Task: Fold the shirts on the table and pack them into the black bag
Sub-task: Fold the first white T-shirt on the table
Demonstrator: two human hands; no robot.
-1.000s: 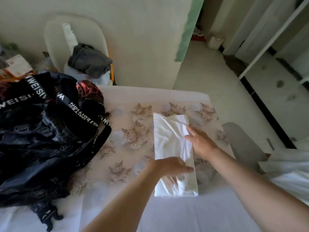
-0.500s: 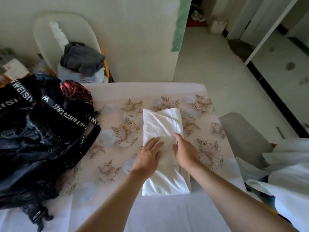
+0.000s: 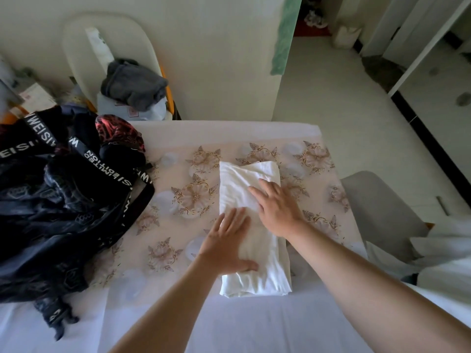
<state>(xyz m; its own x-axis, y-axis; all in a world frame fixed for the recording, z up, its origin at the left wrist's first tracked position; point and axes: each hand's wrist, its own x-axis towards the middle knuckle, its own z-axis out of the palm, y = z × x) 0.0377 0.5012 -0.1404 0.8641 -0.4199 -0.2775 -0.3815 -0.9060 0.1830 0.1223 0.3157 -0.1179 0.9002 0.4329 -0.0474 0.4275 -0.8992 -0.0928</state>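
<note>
While both hands lie flat on it, the folded white shirt (image 3: 262, 278) rests as a long, narrow packet just right of the table's (image 3: 229, 327) centre, its long axis running from 12 to 6 o'clock. It lies partly on a floral cloth (image 3: 193, 197) and partly on the plain white covering nearer the viewer.

The left hand (image 3: 229, 243) presses the nearer half of the shirt. Its fingers are straight and close together, pointing toward 12 o'clock, with the thumb spread toward 3 o'clock; it grasps nothing. The right hand (image 3: 277, 212) lies palm down just beyond it, at the packet's 3 o'clock edge. Its fingers are straight and slightly fanned toward 11 o'clock, and it too grips nothing. The two hands lie close side by side; whether they touch cannot be told.

The black bag (image 3: 63, 212) sits crumpled at 9 o'clock, apart from the shirt, with white-lettered straps draped across it. A red-patterned fabric (image 3: 117, 133) shows at its 1 o'clock corner; whether this is inside the bag cannot be told.

A grey garment (image 3: 135, 82) lies heaped on a white chair (image 3: 76, 42) at 11 o'clock. A grey chair (image 3: 377, 212) stands at 3 o'clock, with white cloth (image 3: 446, 256) beside it at 4 o'clock.
</note>
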